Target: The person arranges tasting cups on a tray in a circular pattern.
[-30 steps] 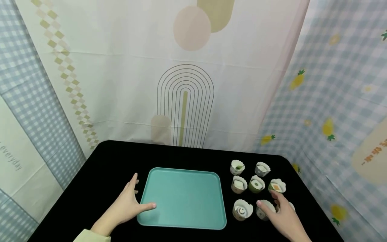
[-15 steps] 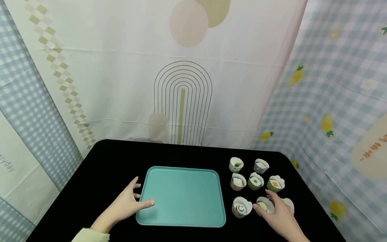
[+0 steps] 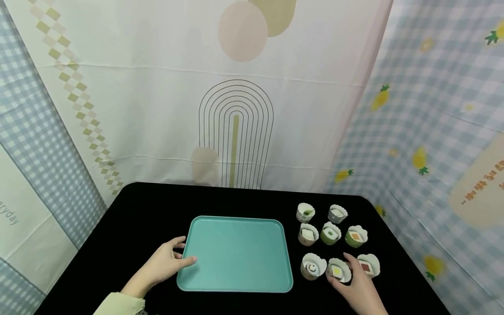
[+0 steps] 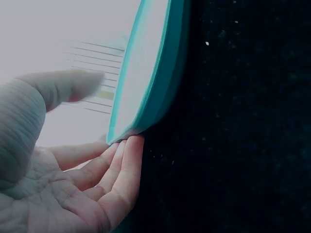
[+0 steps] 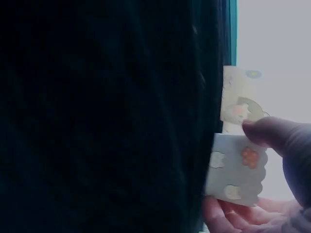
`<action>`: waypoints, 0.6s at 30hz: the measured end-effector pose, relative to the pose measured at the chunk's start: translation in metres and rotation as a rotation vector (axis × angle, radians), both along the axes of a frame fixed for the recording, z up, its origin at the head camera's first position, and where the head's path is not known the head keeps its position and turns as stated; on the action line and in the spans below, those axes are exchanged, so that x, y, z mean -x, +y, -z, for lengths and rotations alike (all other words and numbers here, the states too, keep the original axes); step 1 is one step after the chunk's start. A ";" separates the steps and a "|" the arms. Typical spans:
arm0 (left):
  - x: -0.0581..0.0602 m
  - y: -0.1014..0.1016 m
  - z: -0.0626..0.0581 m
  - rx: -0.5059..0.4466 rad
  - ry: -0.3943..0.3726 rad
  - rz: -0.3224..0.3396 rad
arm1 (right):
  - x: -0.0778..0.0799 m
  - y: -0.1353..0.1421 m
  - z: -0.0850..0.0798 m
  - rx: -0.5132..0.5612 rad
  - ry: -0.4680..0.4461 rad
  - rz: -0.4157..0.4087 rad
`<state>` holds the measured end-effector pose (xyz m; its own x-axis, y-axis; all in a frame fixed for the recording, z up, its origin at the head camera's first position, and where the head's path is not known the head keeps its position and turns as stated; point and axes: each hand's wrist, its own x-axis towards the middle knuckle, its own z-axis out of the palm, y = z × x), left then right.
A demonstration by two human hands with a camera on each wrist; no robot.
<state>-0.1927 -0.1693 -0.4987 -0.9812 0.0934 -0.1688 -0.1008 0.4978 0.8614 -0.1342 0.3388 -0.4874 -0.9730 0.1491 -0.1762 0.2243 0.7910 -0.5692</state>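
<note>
My right hand pinches a scalloped paper baking cup between thumb and fingers. That cup is in the front row on the right, with a white piece marked yellow inside. Its outside is pale with orange flower and white prints, as the right wrist view shows. To its left stands another paper cup holding a round swirled piece. My left hand is at the left edge of the teal tray. Its fingertips touch the tray's outer side, while the thumb extends over the rim.
Behind the right hand are several more paper cups, including a green one with an orange-marked piece and a grey one. A cup with a brown-marked piece stands to the right. Everything rests on a black table before patterned curtains.
My right thumb and fingers have closed in around the front-row cup, which has shifted slightly left. My left fingertips have come up against the tray's edge. The camera view has shifted a little.
</note>
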 end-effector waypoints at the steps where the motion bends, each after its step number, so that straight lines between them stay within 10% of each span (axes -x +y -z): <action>1: 0.001 0.001 0.001 -0.010 -0.001 -0.001 | 0.000 0.000 0.002 0.030 0.000 0.014; 9: 0.002 0.001 0.006 -0.046 0.017 0.023 | -0.002 0.010 0.026 0.419 -0.027 0.086; 18: 0.005 -0.004 0.003 -0.110 -0.056 0.051 | 0.004 0.015 0.030 0.355 -0.058 0.026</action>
<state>-0.1979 -0.1737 -0.5018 -0.9639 0.1644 -0.2093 -0.1273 0.4059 0.9050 -0.1381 0.3536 -0.5171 -0.9567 0.0929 -0.2759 0.2812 0.5396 -0.7936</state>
